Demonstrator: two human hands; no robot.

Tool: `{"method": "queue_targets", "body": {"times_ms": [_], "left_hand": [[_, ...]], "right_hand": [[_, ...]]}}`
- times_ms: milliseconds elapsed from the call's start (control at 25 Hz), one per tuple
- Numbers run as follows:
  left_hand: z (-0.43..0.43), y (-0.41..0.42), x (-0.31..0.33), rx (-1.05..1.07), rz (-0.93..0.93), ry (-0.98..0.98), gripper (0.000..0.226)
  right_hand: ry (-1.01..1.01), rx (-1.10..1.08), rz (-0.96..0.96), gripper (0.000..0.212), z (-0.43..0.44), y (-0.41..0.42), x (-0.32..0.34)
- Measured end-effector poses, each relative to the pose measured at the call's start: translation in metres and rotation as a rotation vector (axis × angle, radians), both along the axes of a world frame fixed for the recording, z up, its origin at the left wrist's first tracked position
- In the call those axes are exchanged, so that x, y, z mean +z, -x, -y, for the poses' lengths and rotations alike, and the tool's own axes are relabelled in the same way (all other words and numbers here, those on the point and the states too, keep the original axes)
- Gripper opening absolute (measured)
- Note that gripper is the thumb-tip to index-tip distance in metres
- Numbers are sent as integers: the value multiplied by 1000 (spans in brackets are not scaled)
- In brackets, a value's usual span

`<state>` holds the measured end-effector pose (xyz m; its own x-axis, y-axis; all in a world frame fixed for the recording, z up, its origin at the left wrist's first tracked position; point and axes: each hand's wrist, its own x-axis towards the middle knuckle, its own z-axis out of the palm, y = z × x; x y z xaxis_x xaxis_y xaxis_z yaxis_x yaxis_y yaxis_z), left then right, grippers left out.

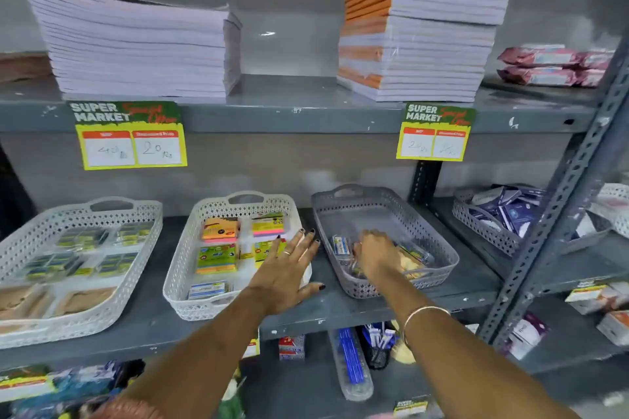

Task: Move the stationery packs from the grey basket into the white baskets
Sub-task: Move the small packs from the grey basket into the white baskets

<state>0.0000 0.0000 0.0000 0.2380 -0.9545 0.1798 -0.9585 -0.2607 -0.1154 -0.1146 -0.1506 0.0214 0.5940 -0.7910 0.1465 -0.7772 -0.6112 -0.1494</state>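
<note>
The grey basket [360,204] stands on the middle shelf, right of centre, with a few stationery packs [341,245] in its near end. My right hand [376,253] reaches down into it, fingers curled over the packs; whether it grips one is hidden. A white basket [190,248] in the centre holds orange, green and yellow sticky-note packs [216,258]. My left hand [289,269] lies spread over that basket's right rim, holding nothing. Another white basket [143,241] at the left holds several small dark packs.
Two stacks of notebooks [136,44] sit on the upper shelf [289,119], above two price tags [131,134]. A second grey basket [490,231] with blue boxes stands at the right, behind a slanted metal upright [558,201]. The lower shelf is crowded with goods.
</note>
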Motion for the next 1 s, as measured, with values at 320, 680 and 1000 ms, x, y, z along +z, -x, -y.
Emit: {"method": "queue_targets", "body": {"times_ms": [320, 680, 1000], "left_hand": [[64, -4, -25, -135, -96, -157, 76], [73, -2, -33, -137, -107, -168, 73], [50, -11, -19, -22, -157, -56, 77]], "right_hand": [[-346, -59, -335, 37, 46, -19, -34], [-339, 33, -488, 41, 56, -22, -24], [-332, 125, -574, 60, 70, -29, 25]]}}
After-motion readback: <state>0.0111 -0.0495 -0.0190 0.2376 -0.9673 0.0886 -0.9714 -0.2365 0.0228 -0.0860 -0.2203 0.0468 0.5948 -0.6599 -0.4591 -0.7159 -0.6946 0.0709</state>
